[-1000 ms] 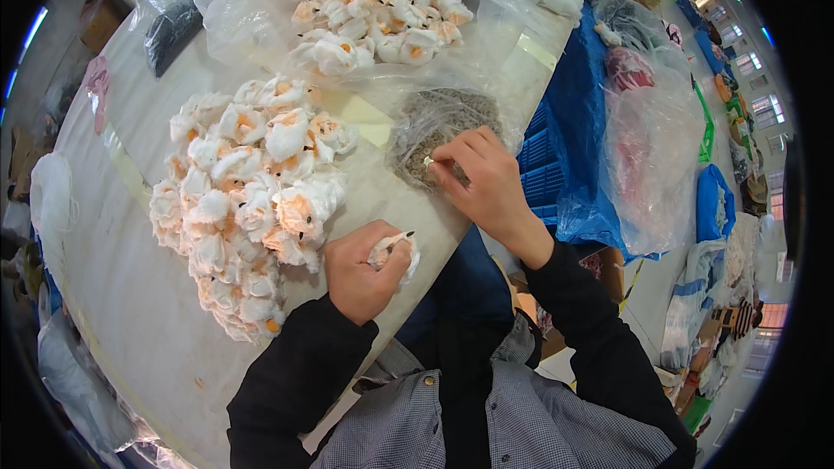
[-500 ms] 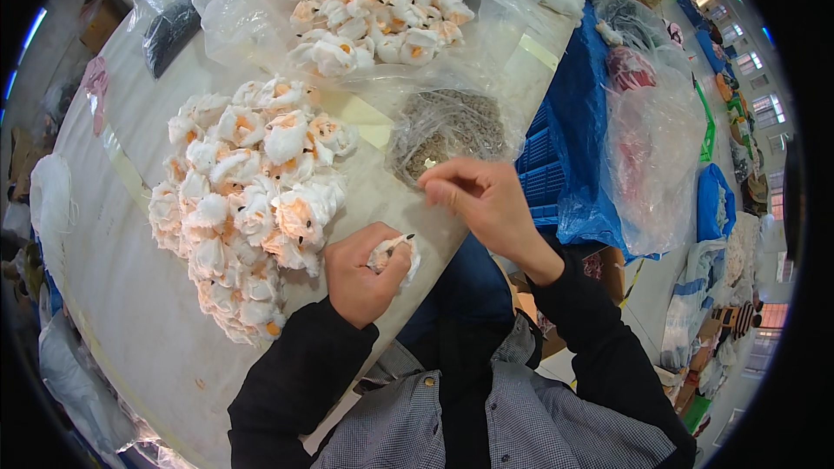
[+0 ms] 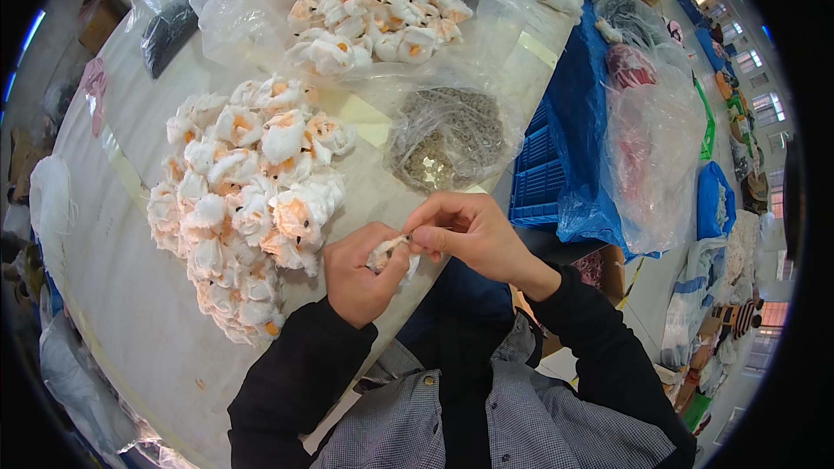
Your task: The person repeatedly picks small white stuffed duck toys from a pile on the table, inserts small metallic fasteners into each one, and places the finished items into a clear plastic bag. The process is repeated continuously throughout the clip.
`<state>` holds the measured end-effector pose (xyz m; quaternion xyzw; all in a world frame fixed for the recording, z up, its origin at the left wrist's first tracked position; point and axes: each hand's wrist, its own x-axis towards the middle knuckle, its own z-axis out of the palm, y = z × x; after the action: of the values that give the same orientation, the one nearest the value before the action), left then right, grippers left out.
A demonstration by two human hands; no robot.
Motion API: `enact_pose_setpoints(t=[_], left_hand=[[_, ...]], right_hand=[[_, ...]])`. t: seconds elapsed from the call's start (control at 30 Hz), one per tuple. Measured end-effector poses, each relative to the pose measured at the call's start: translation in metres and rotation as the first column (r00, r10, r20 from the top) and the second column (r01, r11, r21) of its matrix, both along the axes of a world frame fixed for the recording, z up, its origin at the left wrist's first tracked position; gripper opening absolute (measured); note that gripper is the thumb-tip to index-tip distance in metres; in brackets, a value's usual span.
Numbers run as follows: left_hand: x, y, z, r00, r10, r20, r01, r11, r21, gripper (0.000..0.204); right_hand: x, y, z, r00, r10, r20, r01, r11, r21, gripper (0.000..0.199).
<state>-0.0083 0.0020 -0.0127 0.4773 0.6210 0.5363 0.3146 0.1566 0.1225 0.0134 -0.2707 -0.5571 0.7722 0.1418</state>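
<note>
- A small white plush piece (image 3: 379,259) is gripped in the left hand (image 3: 358,276); its fingers are curled closely around the piece, and the thumb is pressed along its near side.
- At the right hand (image 3: 476,233), thumb and index finger are pinched together; whether anything small is held between them cannot be told.
- The right fingertips are brought up against the piece, at a dark tip (image 3: 408,238) on its upper right edge; the piece lies to the left of these fingers and slightly nearer the body.
- The piece is enclosed by the left fingers, so the left hand is the nearer one, with the right fingertips just beside it; its long axis is hidden by the grip and cannot be told.
- Beyond the right fingers, a clear bag of small brownish pieces (image 3: 465,122) is set on the worktop (image 3: 130,295), with a few pale bits (image 3: 430,172) seen at its near side.
- To the left of the left fingers, similar white-and-peach pieces are heaped in a pile (image 3: 243,200).
- Farther beyond both sets of fingers, another heap (image 3: 373,13) is surrounded by clear plastic.
</note>
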Motion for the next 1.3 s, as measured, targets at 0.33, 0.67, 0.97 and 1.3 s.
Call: enact_pose_setpoints(t=[0.33,0.67,0.97,1.3], left_hand=[[0.000,0.000,0.000,0.999,-0.022,-0.033,0.021,0.999,-0.045,0.009],[0.000,0.004,0.000,0.995,-0.050,-0.083,0.046,0.997,-0.059,0.008],[0.002,0.002,-0.007,0.991,-0.063,-0.120,0.063,0.998,0.001,0.008],[0.003,0.001,-0.006,0.987,-0.092,-0.135,0.098,0.995,0.034,0.009]], right_hand=[[-0.003,-0.003,0.012,0.986,0.001,0.165,-0.106,0.769,0.630,0.009],[-0.006,-0.005,0.005,0.987,-0.001,0.161,-0.107,0.742,0.662,0.009],[-0.005,-0.012,0.002,0.990,-0.010,0.139,-0.093,0.697,0.711,0.011],[0.004,-0.014,-0.002,0.994,-0.017,0.104,-0.055,0.758,0.649,0.011]])
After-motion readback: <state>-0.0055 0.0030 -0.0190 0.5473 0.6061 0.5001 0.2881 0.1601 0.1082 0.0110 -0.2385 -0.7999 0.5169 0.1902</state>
